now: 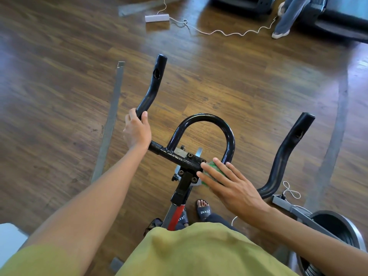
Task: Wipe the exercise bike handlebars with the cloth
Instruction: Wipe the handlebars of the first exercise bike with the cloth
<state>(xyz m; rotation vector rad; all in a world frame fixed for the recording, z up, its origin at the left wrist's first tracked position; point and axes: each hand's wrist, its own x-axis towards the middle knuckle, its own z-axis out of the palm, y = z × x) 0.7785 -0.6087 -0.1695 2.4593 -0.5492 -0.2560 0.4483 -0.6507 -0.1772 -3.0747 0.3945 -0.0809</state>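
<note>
The black handlebars [201, 118] of the exercise bike spread below me: a left horn, a centre loop and a right horn [286, 156]. My left hand [136, 130] grips the lower bend of the left horn. My right hand [229, 184] lies with straight fingers on a green cloth [214, 166], pressing it onto the crossbar just right of the centre clamp [189, 162]. Most of the cloth is hidden under the fingers.
The wooden floor has grey tape strips [110, 124] at left and right. A white cord [219, 32] and a small grey box [157, 17] lie at the back. Another person's legs [286, 18] stand by dark machines. A flywheel [336, 232] sits at lower right.
</note>
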